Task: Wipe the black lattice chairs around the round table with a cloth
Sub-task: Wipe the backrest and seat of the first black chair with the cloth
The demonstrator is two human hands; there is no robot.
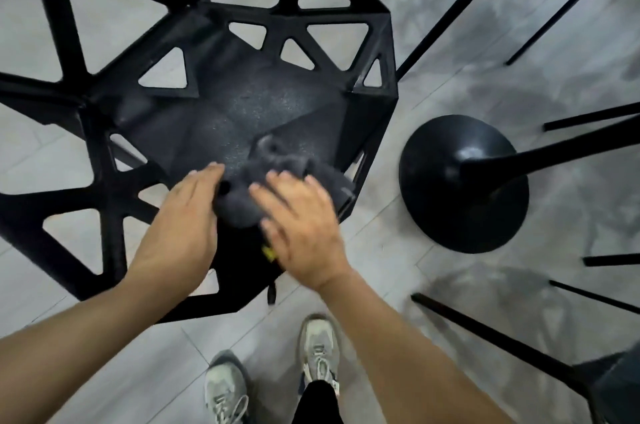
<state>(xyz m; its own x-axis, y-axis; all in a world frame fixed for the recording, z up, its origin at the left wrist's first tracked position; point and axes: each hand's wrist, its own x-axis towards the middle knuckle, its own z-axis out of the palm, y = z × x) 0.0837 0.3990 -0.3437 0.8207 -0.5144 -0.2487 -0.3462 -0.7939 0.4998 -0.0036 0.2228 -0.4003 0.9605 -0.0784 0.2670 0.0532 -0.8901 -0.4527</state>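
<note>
Head camera looks steeply down, close over chair seat [263, 104] (single wide-angle view).

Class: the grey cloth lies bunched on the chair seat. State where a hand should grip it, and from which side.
Grip the raised bunched middle of the grey cloth, coming down from above. It lies crumpled on the chair seat, whose lattice walls block a side approach, and its folds offer fingers something to pinch. The left hand and right hand already flank it.

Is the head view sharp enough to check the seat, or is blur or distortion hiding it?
Head view: right hand and cloth motion-blurred; seat fairly sharp, pale specks visible; wide-angle bends the chair frame at the edges; soft even light, no glare.
</note>
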